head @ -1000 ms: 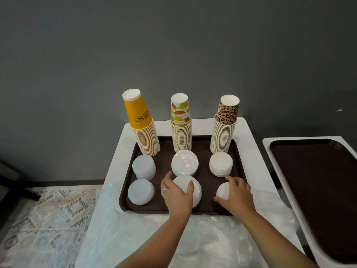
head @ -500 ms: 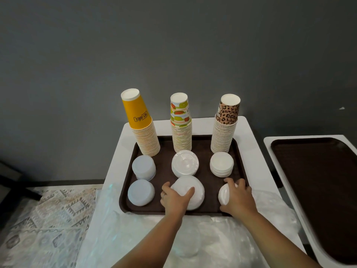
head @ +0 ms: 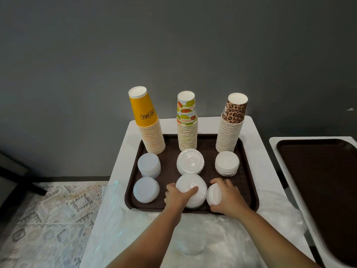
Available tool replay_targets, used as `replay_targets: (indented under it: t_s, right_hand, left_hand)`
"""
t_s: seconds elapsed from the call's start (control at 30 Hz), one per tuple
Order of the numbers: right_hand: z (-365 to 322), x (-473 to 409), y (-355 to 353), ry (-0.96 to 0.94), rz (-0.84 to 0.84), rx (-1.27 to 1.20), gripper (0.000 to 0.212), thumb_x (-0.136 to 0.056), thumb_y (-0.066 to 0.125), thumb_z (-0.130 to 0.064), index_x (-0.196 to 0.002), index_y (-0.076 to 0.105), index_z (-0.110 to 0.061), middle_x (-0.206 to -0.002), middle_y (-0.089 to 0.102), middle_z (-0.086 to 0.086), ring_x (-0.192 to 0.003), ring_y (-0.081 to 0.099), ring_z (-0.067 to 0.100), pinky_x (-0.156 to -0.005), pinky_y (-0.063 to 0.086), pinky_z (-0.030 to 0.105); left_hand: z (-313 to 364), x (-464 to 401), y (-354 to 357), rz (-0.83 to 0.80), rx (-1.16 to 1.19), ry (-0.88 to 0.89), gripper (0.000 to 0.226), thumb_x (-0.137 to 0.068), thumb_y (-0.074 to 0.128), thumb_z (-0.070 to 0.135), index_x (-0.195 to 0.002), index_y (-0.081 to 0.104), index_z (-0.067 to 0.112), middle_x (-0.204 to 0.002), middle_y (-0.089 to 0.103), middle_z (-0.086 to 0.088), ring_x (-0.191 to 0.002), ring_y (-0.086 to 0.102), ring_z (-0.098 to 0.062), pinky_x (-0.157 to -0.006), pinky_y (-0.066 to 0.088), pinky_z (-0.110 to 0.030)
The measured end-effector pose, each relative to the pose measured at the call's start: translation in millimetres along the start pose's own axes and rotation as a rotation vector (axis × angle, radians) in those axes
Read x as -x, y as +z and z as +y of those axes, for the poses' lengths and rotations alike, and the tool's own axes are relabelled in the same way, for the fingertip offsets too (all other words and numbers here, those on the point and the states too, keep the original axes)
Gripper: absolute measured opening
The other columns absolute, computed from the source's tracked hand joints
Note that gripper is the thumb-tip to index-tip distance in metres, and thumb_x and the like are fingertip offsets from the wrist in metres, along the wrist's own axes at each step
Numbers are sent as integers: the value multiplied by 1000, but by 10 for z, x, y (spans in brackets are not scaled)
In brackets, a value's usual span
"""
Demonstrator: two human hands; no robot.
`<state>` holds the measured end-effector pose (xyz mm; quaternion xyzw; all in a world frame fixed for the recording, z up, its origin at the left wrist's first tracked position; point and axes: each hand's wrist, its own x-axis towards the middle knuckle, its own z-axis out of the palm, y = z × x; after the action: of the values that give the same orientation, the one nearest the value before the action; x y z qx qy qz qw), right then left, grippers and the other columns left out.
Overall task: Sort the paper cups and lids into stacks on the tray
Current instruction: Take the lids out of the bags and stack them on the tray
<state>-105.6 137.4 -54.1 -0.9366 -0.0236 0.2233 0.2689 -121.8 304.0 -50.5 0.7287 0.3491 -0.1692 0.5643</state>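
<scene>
A brown tray (head: 246, 171) holds three upside-down cup stacks at the back: yellow (head: 148, 124), fruit-patterned (head: 187, 124) and leopard-print (head: 230, 126). In front stand lid stacks: two bluish ones (head: 149, 165) (head: 146, 189) at left, a clear-white one (head: 190, 161) in the middle, a flat white one (head: 227, 164) at right. My left hand (head: 176, 196) grips a wide white lid stack (head: 191, 190) at the front middle. My right hand (head: 228, 198) holds a small white lid stack (head: 213, 196), tilted on edge beside it.
The tray sits on a white table (head: 257, 144) against a grey wall. Crumpled clear plastic wrap (head: 193, 236) covers the table's near part. A second brown tray (head: 324, 184) lies on another white table to the right. A patterned rug (head: 48, 219) is on the floor at left.
My right hand has carried the small lid stack leftward, up against the wide stack. My left hand has slid back to the near left side of the wide stack.
</scene>
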Motion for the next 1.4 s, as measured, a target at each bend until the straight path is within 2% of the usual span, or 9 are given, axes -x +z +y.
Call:
replay_targets:
  t_s: [0.07,0.27,0.57,0.77,0.93,1.07,1.17,1.27,1.4]
  right_hand:
    - [-2,1,-2,-2,-5,-7,75,-66,74,-30,-131,36,-36,-127,35,-2,-115,39,28,-83,37,28]
    - [-16,15,-1,-19,-7,-33,75,-66,74,-30,-130,36,-36,-125,36,-3,-113,40,28,-82,37,30]
    - [-73,37,34,-37,-22,-42,75,-66,74,-31,-130,36,-37,-121,34,-5,-114,39,28,-87,40,33]
    - [-131,47,55,-53,-32,-30,73,-67,73,-30,-130,36,-37,-117,33,-6,-112,38,26,-84,39,32]
    - [-189,59,65,-60,-55,-19,73,-67,74,-31,-129,36,-37,-114,32,-7,-112,39,26,-86,40,33]
    - [-272,69,78,-75,-57,-35,70,-65,74,-35,-125,37,-38,-113,35,-6,-112,42,26,-89,42,35]
    - [-366,75,77,-71,-39,-119,63,-64,77,-37,-114,39,-37,-111,38,-5,-103,51,21,-83,45,32]
    - [-468,70,93,-68,-33,-215,63,-66,80,-34,-115,41,-31,-113,41,-2,-99,53,17,-81,44,28]
    - [-576,51,152,-58,-51,-276,64,-68,80,-34,-119,41,-28,-118,40,0,-102,49,16,-83,40,27]
  left_hand:
    - [-21,-36,-14,-44,48,-29,118,-28,73,62,-129,31,18,-131,43,-6,-121,44,-26,-103,41,-44]
    - [-150,-200,-67,-164,276,-55,123,-26,87,52,-132,41,9,-129,52,-11,-112,56,-24,-100,47,-44]
    - [-40,0,-235,-259,397,-83,90,-48,80,33,-126,50,-1,-116,64,-14,-107,60,-25,-90,51,-35]
    - [-89,-11,-304,-286,419,-83,102,-38,85,38,-126,51,1,-117,64,-14,-108,61,-25,-94,51,-38]
    - [-106,-24,-355,-244,452,-53,68,-67,82,23,-124,51,1,-115,64,-14,-106,60,-25,-92,51,-38]
    - [-50,7,-424,-225,452,-13,66,-61,81,23,-118,55,3,-108,67,-14,-103,62,-26,-94,51,-40]
    - [-9,10,-533,-191,449,27,48,-76,76,14,-118,57,2,-106,68,-14,-101,64,-27,-84,53,-37]
    - [34,37,-685,-189,478,62,38,-80,71,11,-115,60,3,-105,69,-13,-100,65,-25,-76,52,-30]
    - [107,105,-904,-179,540,108,23,-82,68,7,-104,63,10,-101,70,-11,-98,64,-24,-83,52,-34]
